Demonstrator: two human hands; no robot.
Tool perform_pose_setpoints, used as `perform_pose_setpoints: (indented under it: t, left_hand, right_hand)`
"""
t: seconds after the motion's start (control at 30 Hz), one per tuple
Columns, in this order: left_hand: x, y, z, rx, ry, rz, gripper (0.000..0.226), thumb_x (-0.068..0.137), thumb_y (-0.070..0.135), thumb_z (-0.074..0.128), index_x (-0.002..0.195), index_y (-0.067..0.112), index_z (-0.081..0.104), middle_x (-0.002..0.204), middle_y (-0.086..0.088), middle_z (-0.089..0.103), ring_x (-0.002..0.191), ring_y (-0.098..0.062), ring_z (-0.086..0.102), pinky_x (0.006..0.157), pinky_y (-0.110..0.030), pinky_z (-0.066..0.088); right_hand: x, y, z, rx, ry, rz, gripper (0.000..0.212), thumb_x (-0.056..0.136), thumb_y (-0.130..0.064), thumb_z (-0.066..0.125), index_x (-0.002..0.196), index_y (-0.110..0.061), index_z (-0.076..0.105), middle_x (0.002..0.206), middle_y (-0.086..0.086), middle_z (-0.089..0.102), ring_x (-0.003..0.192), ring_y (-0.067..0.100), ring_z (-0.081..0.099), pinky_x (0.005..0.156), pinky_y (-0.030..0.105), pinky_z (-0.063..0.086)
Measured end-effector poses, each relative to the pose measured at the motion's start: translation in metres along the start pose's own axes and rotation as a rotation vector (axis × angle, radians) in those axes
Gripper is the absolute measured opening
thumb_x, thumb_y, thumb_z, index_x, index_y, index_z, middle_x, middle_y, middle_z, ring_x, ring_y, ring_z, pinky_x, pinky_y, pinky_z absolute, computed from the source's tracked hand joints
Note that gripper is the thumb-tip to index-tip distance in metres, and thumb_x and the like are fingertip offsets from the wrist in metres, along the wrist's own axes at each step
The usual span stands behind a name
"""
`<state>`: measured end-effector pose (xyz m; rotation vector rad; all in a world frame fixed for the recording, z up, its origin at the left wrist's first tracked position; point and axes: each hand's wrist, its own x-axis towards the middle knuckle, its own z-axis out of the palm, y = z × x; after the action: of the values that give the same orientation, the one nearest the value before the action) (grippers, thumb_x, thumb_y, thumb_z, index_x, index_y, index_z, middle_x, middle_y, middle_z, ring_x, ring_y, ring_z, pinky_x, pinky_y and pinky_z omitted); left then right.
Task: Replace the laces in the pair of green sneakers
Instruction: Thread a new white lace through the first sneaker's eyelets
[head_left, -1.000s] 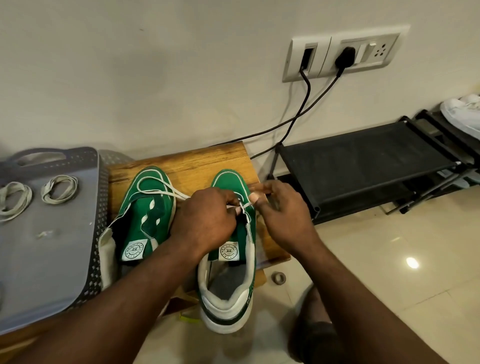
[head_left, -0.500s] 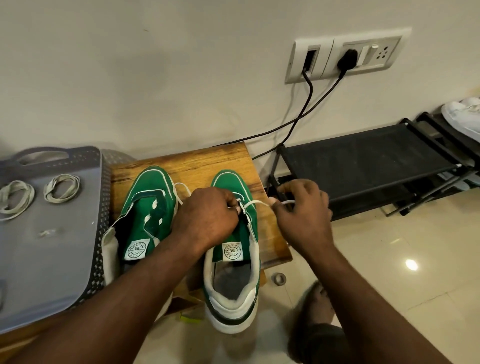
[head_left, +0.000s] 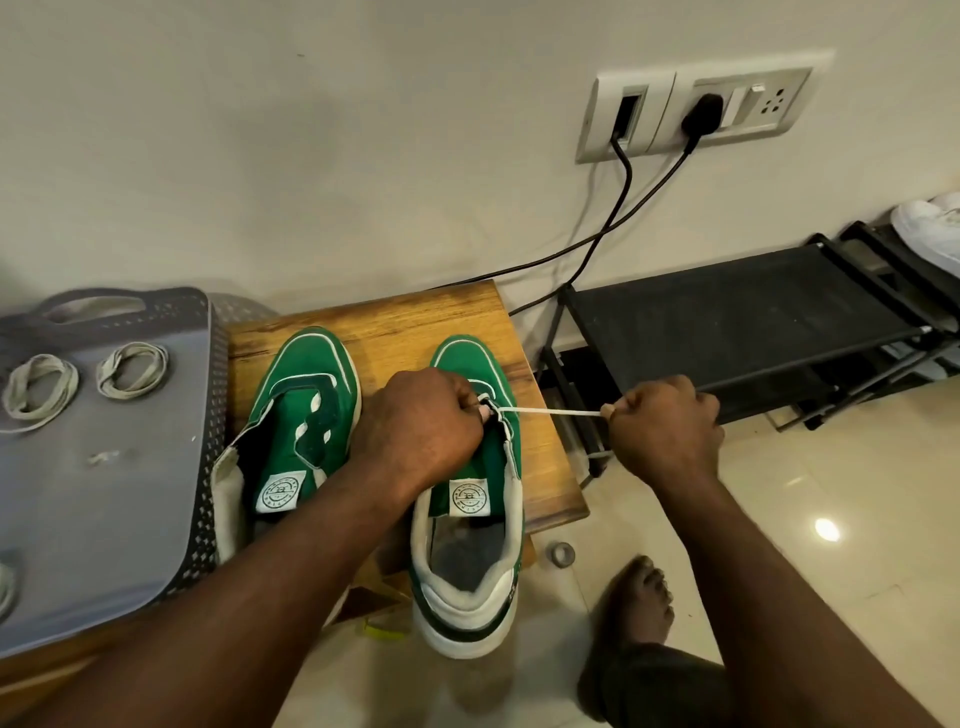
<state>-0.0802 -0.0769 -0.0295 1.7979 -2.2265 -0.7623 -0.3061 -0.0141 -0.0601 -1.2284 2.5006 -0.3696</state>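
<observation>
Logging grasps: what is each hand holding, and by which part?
The right hand pinches the taut white lace partway along; the left hand grips the sneaker being laced at its eyelets.

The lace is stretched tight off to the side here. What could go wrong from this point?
1. The heel of the sneaker overhangs the stool; a hard sideways tug by the right hand on the taut lace might drag it off if the left hand loosens.
2. The left hand covers where the lace enters, so its other end might slip through unnoticed.
</observation>
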Motion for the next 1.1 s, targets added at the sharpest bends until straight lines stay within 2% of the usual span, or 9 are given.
perform_pose_setpoints:
  t: [0.17, 0.23, 0.33, 0.43, 0.53, 0.7, 0.87, 1.0, 1.1]
  left_hand:
    - [0.0, 0.0, 0.0, 0.021, -0.021, 0.01, 0.012, 0.091, 0.032, 0.066, 0.081, 0.03, 0.073, 0.082, 0.009, 0.071, 0.081, -0.017, 0.066, 0.073, -0.033, 0.053]
    - [0.0, 0.001, 0.0, 0.032, -0.018, 0.012, 0.011, 0.091, 0.034, 0.065, 0.084, 0.03, 0.073, 0.084, 0.007, 0.071, 0.082, -0.019, 0.066, 0.073, -0.034, 0.054]
    - [-0.002, 0.002, 0.001, 0.029, -0.004, 0.008, 0.011, 0.091, 0.034, 0.066, 0.081, 0.031, 0.071, 0.083, 0.008, 0.07, 0.08, -0.018, 0.065, 0.069, -0.032, 0.051]
    - [-0.002, 0.001, 0.0, 0.02, 0.003, 0.001, 0.013, 0.092, 0.036, 0.067, 0.079, 0.033, 0.069, 0.083, 0.008, 0.07, 0.08, -0.017, 0.065, 0.071, -0.033, 0.053]
    - [-0.001, 0.0, -0.001, 0.01, -0.008, 0.004, 0.013, 0.093, 0.037, 0.067, 0.083, 0.031, 0.073, 0.084, 0.008, 0.071, 0.082, -0.019, 0.066, 0.077, -0.036, 0.056]
    - [0.0, 0.001, -0.004, 0.001, -0.034, 0.028, 0.01, 0.095, 0.037, 0.067, 0.092, 0.03, 0.074, 0.09, 0.007, 0.072, 0.087, -0.019, 0.066, 0.083, -0.04, 0.057]
    - [0.0, 0.001, -0.002, 0.015, -0.019, 0.033, 0.009, 0.093, 0.033, 0.066, 0.092, 0.028, 0.074, 0.093, 0.005, 0.072, 0.09, -0.02, 0.065, 0.08, -0.038, 0.056]
    - [0.003, 0.001, -0.003, -0.005, -0.022, 0.035, 0.009, 0.093, 0.036, 0.066, 0.085, 0.034, 0.071, 0.099, 0.005, 0.07, 0.09, -0.02, 0.066, 0.08, -0.038, 0.056]
    - [0.002, 0.0, -0.005, -0.043, -0.018, 0.064, 0.013, 0.093, 0.044, 0.061, 0.089, 0.037, 0.071, 0.108, 0.004, 0.065, 0.093, -0.022, 0.066, 0.084, -0.045, 0.059]
  right_hand:
    - [-0.029, -0.041, 0.016, 0.283, -0.037, -0.37, 0.019, 0.097, -0.043, 0.067, 0.114, -0.035, 0.069, 0.144, -0.008, 0.055, 0.14, 0.022, 0.036, 0.111, 0.05, 0.038]
    - [-0.035, -0.057, 0.023, 0.292, -0.067, -0.404, 0.005, 0.098, -0.04, 0.066, 0.099, -0.035, 0.066, 0.139, -0.008, 0.058, 0.136, 0.021, 0.038, 0.11, 0.052, 0.04]
    - [-0.032, -0.062, 0.024, 0.356, -0.116, -0.35, 0.022, 0.098, -0.033, 0.069, 0.079, -0.034, 0.057, 0.125, -0.009, 0.057, 0.128, 0.019, 0.042, 0.106, 0.051, 0.043]
    - [-0.012, -0.039, 0.012, 0.167, -0.076, -0.241, 0.004, 0.097, -0.036, 0.07, 0.096, -0.031, 0.07, 0.134, -0.005, 0.054, 0.132, 0.025, 0.042, 0.108, 0.051, 0.043]
    - [0.001, -0.004, -0.002, -0.015, -0.023, -0.042, 0.023, 0.099, -0.044, 0.066, 0.113, -0.026, 0.07, 0.14, 0.007, 0.05, 0.131, 0.034, 0.04, 0.107, 0.051, 0.04]
    - [-0.019, -0.026, 0.009, 0.274, 0.018, -0.3, 0.032, 0.095, -0.048, 0.07, 0.122, -0.031, 0.069, 0.149, -0.002, 0.049, 0.143, 0.025, 0.032, 0.112, 0.047, 0.04]
    - [-0.032, -0.063, 0.03, 0.369, -0.047, -0.398, 0.009, 0.098, -0.037, 0.069, 0.092, -0.031, 0.066, 0.138, -0.004, 0.056, 0.138, 0.019, 0.036, 0.111, 0.048, 0.041]
    - [-0.018, -0.054, 0.026, 0.323, -0.121, -0.262, 0.025, 0.097, -0.038, 0.069, 0.076, -0.03, 0.06, 0.126, -0.002, 0.056, 0.128, 0.023, 0.041, 0.105, 0.049, 0.043]
    - [-0.007, -0.033, 0.023, 0.156, -0.145, -0.102, 0.019, 0.098, -0.039, 0.066, 0.082, -0.029, 0.068, 0.128, 0.002, 0.057, 0.125, 0.029, 0.041, 0.105, 0.054, 0.043]
